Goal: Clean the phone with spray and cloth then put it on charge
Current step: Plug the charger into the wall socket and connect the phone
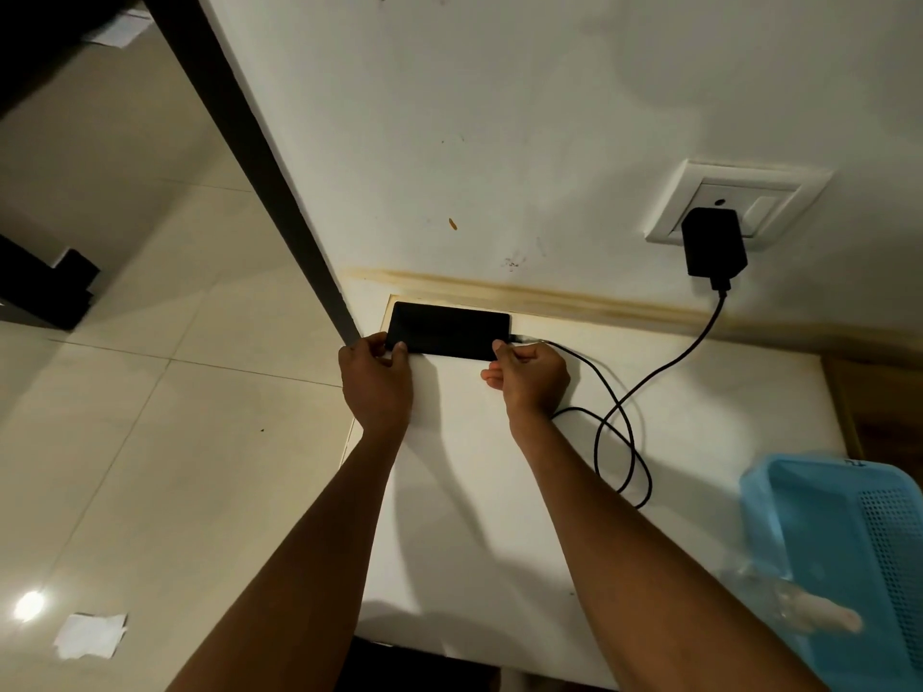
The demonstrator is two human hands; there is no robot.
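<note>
A black phone [449,329] lies flat at the far left corner of the white table [499,491], close to the wall. My left hand [377,379] pinches its left end between thumb and fingers. My right hand [529,377] grips its right end, where the black charging cable [619,407] meets the phone. The cable loops over the table and rises to a black charger [713,247] plugged into the white wall socket [739,204]. A clear spray bottle [794,604] with a white cap lies blurred by the basket at the lower right. No cloth is in view.
A light blue plastic basket [849,551] stands at the table's right front. A dark post [259,157] runs down to the table's left corner. Tiled floor [125,442] lies to the left, with a scrap of white paper [90,636] on it.
</note>
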